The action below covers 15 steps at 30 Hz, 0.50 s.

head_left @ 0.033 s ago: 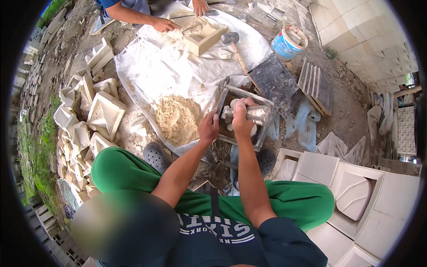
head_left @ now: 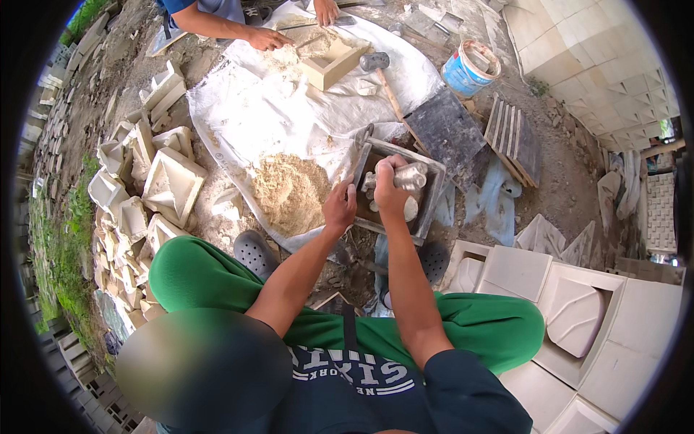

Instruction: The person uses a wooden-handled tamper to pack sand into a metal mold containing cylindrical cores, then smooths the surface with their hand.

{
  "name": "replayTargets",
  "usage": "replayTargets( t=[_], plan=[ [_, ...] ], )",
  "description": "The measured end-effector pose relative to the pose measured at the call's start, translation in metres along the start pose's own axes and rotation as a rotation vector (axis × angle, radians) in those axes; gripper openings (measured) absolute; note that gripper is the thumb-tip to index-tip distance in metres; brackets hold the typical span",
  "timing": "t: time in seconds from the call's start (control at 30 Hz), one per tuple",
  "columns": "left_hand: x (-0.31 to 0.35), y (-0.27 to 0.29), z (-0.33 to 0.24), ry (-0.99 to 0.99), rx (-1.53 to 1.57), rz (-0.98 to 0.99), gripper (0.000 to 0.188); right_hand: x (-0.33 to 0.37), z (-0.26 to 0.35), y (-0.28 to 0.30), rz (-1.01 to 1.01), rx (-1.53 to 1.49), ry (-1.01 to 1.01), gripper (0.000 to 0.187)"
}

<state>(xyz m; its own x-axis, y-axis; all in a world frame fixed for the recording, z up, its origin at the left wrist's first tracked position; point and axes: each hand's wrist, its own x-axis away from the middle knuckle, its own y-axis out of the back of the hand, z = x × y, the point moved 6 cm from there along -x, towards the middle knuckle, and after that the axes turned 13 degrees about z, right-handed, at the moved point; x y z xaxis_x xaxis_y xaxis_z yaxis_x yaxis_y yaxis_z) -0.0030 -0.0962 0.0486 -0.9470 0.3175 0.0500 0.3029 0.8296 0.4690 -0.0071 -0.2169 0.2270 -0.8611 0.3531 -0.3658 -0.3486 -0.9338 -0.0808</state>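
Take the grey box (head_left: 431,211) as the middle of the dial. The person's right hand (head_left: 390,189) reaches into it with fingers curled tight around a pale knobbly bar (head_left: 413,173), held inside the walls. The left hand (head_left: 339,210) is up against the box's nine o'clock side; whether it pinches the rim or merely rests there, I cannot tell from here.

By my reckoning this work is only partway along. The box stands uncovered, with other pale rounded lumps (head_left: 410,210) showing in it under the bar (how many, the hand hides). A good heap of sand (head_left: 289,192) sits on the white sheet (head_left: 249,108) at nine o'clock, so plenty looks unused.

As for finished pieces, pale square blocks (head_left: 517,271) lie in rows at four o'clock, and hollow cream pieces (head_left: 172,181) are heaped farther out at nine; I'd guess those are done or discarded. Towards eleven, a cream open frame (head_left: 332,66) sits near a co-worker's hand (head_left: 269,40), and a mallet (head_left: 374,62) lies beside it, out of anyone's grasp.
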Motion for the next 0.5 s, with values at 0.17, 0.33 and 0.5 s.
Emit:
replayTargets(
  t=[0.17,0.33,0.5],
  plan=[
    [-0.002,0.005,-0.001,0.000,-0.022,-0.025,0.032,0.014,0.010,0.015,-0.032,-0.159,0.003,0.019],
    [0.003,0.005,0.003,0.021,-0.020,0.003,0.033,0.001,-0.015,0.011,-0.054,-0.047,-0.162,0.019],
    [0.002,0.002,0.000,-0.018,-0.002,-0.023,0.033,0.019,0.009,0.005,-0.045,-0.233,-0.014,0.024]
  ],
)
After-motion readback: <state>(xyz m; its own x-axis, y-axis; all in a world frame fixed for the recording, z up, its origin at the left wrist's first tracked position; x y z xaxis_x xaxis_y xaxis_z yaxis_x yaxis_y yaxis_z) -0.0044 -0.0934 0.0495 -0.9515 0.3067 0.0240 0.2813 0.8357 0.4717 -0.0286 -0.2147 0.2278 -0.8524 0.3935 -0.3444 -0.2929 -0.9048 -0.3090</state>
